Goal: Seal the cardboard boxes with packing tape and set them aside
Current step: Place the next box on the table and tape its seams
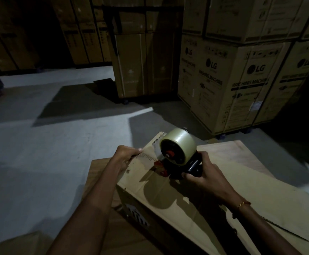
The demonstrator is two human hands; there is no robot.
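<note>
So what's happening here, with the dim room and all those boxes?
A person is taping a brown cardboard box shut. Their right hand grips the black handle of a tape dispenser with a clear tape roll, its red front end down on the box top. Their left hand holds the box's far left edge. Large printed washing-machine cartons stand stacked behind on the grey floor.
</note>
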